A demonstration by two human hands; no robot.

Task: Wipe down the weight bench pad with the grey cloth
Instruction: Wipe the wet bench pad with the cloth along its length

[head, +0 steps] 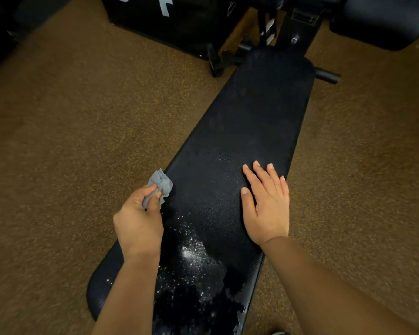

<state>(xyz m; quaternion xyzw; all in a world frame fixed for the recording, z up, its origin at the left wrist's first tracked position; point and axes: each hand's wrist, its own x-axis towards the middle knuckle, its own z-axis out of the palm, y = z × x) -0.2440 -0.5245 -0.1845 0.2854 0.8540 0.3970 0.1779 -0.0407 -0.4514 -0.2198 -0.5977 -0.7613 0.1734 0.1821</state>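
Observation:
A long black weight bench pad (247, 122) runs from the near bottom up to the far right. White specks and a wet-looking patch glisten on its near end. My left hand (138, 221) is closed around a bunched grey cloth (160, 182) at the pad's left edge, the cloth sticking out past my fingers. My right hand (266, 201) lies flat on the right side of the pad, palm down, fingers spread slightly, holding nothing.
Brown speckled rubber flooring (70, 141) surrounds the bench. A black box with white markings (169, 22) stands beyond the pad at the top. The bench's frame and crossbar (327, 76) show at the far end. Another black padded piece (382, 20) sits top right.

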